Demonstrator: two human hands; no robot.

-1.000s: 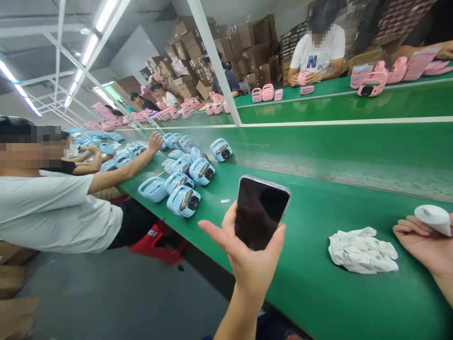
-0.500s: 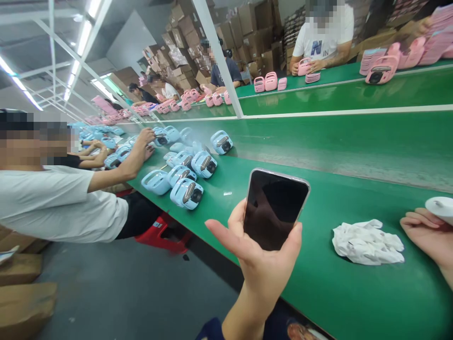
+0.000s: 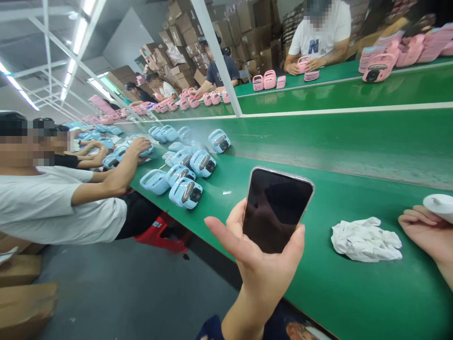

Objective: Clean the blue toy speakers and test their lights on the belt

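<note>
Nearest to me, the person's left hand (image 3: 264,269) has a smartphone (image 3: 278,210) upright above the near edge of the tabletop (image 3: 354,198), thumb along one side and fingertips curling round the other, a firm grip. The dark glass shows only reflections, with nothing readable on it. By the right edge of the frame, the right hand (image 3: 423,231) curls beneath a white rounded piece (image 3: 439,206). That piece is cut off by the frame, so I can't make out what it is. A crumpled white cloth (image 3: 366,240) lies on the green surface between the two hands, nearer the right one.

Across the tabletop, pale blue handled devices (image 3: 186,192) sit in a loose cluster, with no legible labels. A co-worker in a white T-shirt (image 3: 53,205) leans in from the left, one hand (image 3: 139,146) on a device. A red stool (image 3: 163,231) shows beneath the tabletop's far edge.

Beyond, at a second green bench, someone in a white shirt printed "N IN" (image 3: 318,38) handles a pink device (image 3: 303,64), before stacked cardboard cartons (image 3: 240,33).
</note>
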